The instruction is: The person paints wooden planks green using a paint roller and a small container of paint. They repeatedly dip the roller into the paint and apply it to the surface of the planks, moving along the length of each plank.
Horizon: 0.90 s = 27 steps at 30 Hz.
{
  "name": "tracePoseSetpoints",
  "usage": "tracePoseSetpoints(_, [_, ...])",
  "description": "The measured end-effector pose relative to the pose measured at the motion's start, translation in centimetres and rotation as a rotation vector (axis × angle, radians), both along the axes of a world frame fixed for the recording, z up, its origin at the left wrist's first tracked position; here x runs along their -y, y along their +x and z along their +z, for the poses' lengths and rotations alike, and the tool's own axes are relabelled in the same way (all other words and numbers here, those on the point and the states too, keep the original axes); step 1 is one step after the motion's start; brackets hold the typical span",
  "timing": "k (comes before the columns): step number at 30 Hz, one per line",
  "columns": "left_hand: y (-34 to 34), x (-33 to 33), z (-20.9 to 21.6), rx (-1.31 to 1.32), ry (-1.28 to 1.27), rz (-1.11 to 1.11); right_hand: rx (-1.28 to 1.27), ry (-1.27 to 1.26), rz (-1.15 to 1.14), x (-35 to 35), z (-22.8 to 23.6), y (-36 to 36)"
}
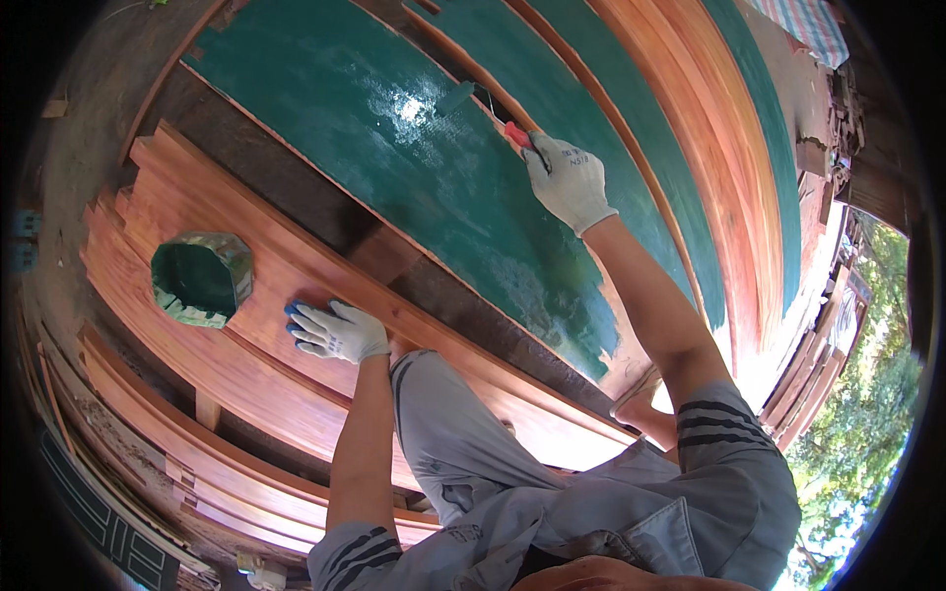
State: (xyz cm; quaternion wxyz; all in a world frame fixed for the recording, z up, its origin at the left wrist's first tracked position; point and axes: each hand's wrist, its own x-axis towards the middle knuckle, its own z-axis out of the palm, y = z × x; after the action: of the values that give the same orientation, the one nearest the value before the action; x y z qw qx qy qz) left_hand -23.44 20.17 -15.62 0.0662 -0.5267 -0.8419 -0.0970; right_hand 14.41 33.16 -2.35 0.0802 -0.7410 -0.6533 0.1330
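Observation:
My right hand [570, 180], in a white work glove, is closed round the red handle of a small paint roller [455, 98]. The roller's green sleeve rests on a wide board [325, 108] coated in wet, shiny green paint. Patches of the coat look thin, and bare wood shows at the board's near right end. My left hand [340, 333], gloved too with blue on a fingertip, lies with fingers spread on a reddish plank [286, 295]. To its left a many-sided tub [242, 271] with green paint inside stands on the planks.
Beyond the wide board lie more green-painted boards [581, 79] and several bare reddish planks [680, 108]. A dark gap [374, 246] runs between the wide board and the planks under my left hand. More planks [158, 404] lie at the lower left, and a striped cloth [810, 30] at the far right.

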Motion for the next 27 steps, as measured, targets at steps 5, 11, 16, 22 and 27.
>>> tracePoseSetpoints(5, [-0.3, 0.1, 0.0, 0.019, -0.055, 0.037, 0.011, -0.161, -0.050, 2.8, 0.3, 0.6])
tracePoseSetpoints(11, [-0.4, 0.2, -0.2, 0.000, -0.036, 0.023, 0.045, -0.171, -0.061, 9.9, 1.3, 2.9])
tracePoseSetpoints(16, [-0.7, 0.1, -0.5, -0.007, 0.009, 0.012, -0.002, -0.165, -0.092, 12.4, 2.1, 3.9])
tracePoseSetpoints(22, [-0.1, -0.3, -0.2, 0.020, -0.021, 0.033, -0.024, -0.089, -0.070, 7.0, 1.2, 2.8])
tracePoseSetpoints(27, [-0.1, -0.2, 0.2, 0.019, -0.045, 0.029, -0.002, -0.165, -0.069, 6.4, 0.6, 3.0])
